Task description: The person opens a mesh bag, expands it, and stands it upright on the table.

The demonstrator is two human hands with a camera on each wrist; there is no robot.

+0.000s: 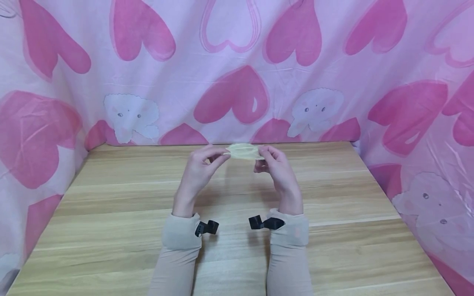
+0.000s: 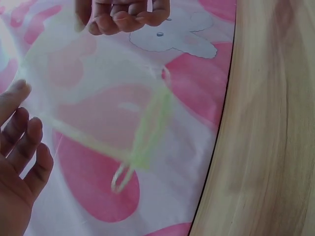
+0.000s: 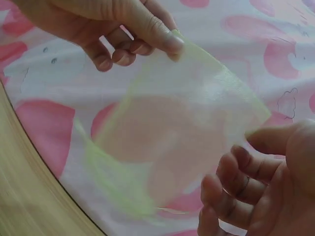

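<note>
A sheer, pale yellow-green mesh drawstring pouch (image 1: 243,151) is stretched between both hands, above the far part of the table. My left hand (image 1: 198,170) pinches one corner between thumb and fingers. The opposite corner is pinched by my right hand (image 1: 282,172), its other fingers loosely curled. In the left wrist view the pouch's gathered mouth (image 2: 153,123) hangs toward the table side, with a thin cord loop (image 2: 116,187) at its end. The see-through mesh (image 3: 162,118) looks flat in the right wrist view, and the curtain's pattern shows through it.
A wood-grain table (image 1: 344,246) lies below the hands. Behind it and along both sides hangs a pink curtain (image 1: 229,98) with hearts and white cartoon animals. Small black camera mounts (image 1: 272,223) sit on the beige sleeves (image 1: 181,232).
</note>
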